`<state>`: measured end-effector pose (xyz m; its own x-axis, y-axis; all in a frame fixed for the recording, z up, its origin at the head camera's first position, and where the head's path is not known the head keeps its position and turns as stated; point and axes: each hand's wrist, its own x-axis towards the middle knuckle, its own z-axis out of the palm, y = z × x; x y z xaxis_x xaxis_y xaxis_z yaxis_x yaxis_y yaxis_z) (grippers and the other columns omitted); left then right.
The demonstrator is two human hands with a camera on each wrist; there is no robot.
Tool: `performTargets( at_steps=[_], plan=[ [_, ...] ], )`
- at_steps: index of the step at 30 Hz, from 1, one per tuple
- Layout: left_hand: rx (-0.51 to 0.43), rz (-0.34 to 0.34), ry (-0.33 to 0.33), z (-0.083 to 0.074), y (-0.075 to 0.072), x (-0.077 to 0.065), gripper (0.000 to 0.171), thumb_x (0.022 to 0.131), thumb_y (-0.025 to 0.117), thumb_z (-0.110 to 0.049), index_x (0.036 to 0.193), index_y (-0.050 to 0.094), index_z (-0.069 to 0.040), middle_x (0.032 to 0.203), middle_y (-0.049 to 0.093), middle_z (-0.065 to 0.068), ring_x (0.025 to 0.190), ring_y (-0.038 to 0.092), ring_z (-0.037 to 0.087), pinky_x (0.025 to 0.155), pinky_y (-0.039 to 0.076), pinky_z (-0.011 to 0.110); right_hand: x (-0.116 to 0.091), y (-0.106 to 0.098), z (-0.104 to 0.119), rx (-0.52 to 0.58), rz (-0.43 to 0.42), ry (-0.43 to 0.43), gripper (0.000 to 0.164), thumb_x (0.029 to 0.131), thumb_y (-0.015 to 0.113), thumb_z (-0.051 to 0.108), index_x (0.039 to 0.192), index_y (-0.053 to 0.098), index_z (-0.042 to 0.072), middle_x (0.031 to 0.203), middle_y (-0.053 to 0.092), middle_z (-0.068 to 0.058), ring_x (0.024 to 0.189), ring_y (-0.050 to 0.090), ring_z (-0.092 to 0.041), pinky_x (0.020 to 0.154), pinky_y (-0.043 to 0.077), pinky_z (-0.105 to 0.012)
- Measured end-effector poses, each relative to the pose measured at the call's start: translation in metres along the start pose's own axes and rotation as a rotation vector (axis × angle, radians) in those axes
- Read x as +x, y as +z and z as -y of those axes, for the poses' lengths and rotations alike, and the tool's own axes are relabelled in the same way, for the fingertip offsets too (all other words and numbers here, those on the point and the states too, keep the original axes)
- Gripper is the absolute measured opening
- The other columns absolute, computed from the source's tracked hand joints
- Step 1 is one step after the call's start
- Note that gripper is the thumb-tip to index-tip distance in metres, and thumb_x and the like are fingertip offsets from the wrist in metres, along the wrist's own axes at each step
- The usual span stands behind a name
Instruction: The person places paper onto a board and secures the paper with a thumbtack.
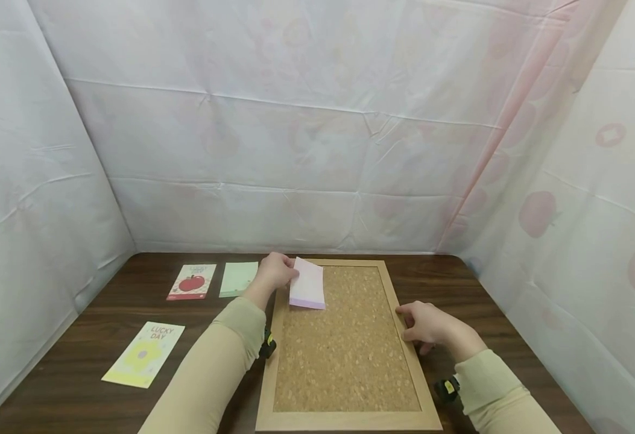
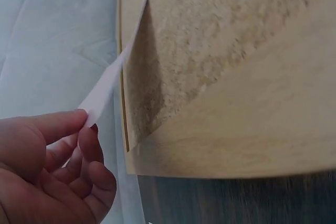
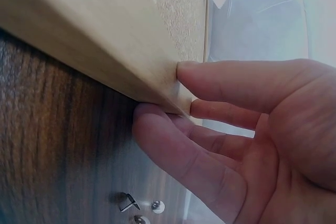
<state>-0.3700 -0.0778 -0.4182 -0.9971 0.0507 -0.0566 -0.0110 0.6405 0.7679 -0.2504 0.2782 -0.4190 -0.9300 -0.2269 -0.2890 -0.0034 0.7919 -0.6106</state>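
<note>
My left hand (image 1: pixel 278 271) pinches the edge of a pale pink card (image 1: pixel 307 286) with a lilac strip along its near end. In the left wrist view, thumb and finger hold that card (image 2: pixel 107 85) at one corner, and it slants above the upper left of the cork board (image 1: pixel 350 349). The board has a light wooden frame and lies flat on the table. My right hand (image 1: pixel 431 325) grips the frame's right side. In the right wrist view, the thumb sits on top of the wooden frame (image 3: pixel 100 30) and fingers touch its outer side.
Left of the board lie a red apple card (image 1: pixel 191 283), a pale green card (image 1: pixel 237 277) and a yellow flower card (image 1: pixel 142 355). Small metal pieces (image 3: pixel 128 203) lie on the dark wood table (image 3: pixel 52 114) near my right hand. White curtains (image 1: pixel 295 150) enclose the table.
</note>
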Motion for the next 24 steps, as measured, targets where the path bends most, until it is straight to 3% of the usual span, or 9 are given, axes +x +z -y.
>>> performTargets(
  at_steps=[9,13,15,18,21,24],
  plan=[
    [0.275,0.006,0.039,-0.007,0.003,-0.002,0.042,0.088,0.067,-0.005,0.058,0.038,-0.012,0.053,0.032,-0.003,0.048,0.031,0.012,0.045,0.027,0.027,0.000,0.000,0.001,0.000,0.001,0.002,0.067,0.086,0.072,-0.004,0.147,0.046,-0.006,0.089,0.056,-0.011,0.068,0.065,-0.023,0.051,0.057,-0.039],
    [0.355,0.031,0.041,-0.011,0.004,-0.001,0.038,0.088,0.066,-0.002,0.059,0.042,-0.011,0.057,0.035,-0.001,0.051,0.033,0.014,0.047,0.030,0.029,0.000,0.000,0.001,-0.001,-0.001,0.004,0.067,0.086,0.072,-0.003,0.148,0.046,-0.006,0.090,0.056,-0.010,0.068,0.065,-0.023,0.051,0.057,-0.039],
    [0.395,0.037,0.035,-0.012,0.005,0.000,0.026,0.088,0.066,-0.002,0.066,0.052,-0.006,0.065,0.046,0.003,0.056,0.042,0.018,0.050,0.036,0.030,0.000,0.000,0.001,-0.002,0.000,0.004,0.067,0.087,0.072,-0.003,0.148,0.046,-0.006,0.090,0.056,-0.010,0.068,0.064,-0.023,0.051,0.057,-0.038],
    [0.449,0.039,0.011,-0.013,0.007,0.002,0.004,0.091,0.065,-0.002,0.090,0.067,0.001,0.085,0.062,0.011,0.069,0.055,0.024,0.055,0.045,0.033,0.000,0.000,0.001,-0.003,-0.001,0.002,0.067,0.086,0.072,-0.003,0.148,0.046,-0.006,0.090,0.055,-0.011,0.067,0.064,-0.023,0.050,0.057,-0.038],
    [0.488,0.041,-0.006,-0.014,0.010,0.004,0.021,0.093,0.064,0.000,0.113,0.066,0.005,0.102,0.067,0.018,0.077,0.061,0.028,0.059,0.050,0.035,0.000,0.000,0.001,-0.001,-0.003,0.001,0.067,0.086,0.072,-0.004,0.147,0.046,-0.006,0.092,0.056,-0.011,0.067,0.064,-0.023,0.050,0.057,-0.038],
    [0.510,0.045,0.000,-0.014,0.012,0.005,0.029,0.094,0.064,0.001,0.123,0.062,0.006,0.108,0.068,0.021,0.078,0.063,0.028,0.062,0.053,0.037,0.000,0.000,0.002,0.001,-0.004,0.002,0.067,0.086,0.072,-0.004,0.147,0.046,-0.006,0.094,0.055,-0.010,0.068,0.064,-0.023,0.050,0.057,-0.038]
  ],
)
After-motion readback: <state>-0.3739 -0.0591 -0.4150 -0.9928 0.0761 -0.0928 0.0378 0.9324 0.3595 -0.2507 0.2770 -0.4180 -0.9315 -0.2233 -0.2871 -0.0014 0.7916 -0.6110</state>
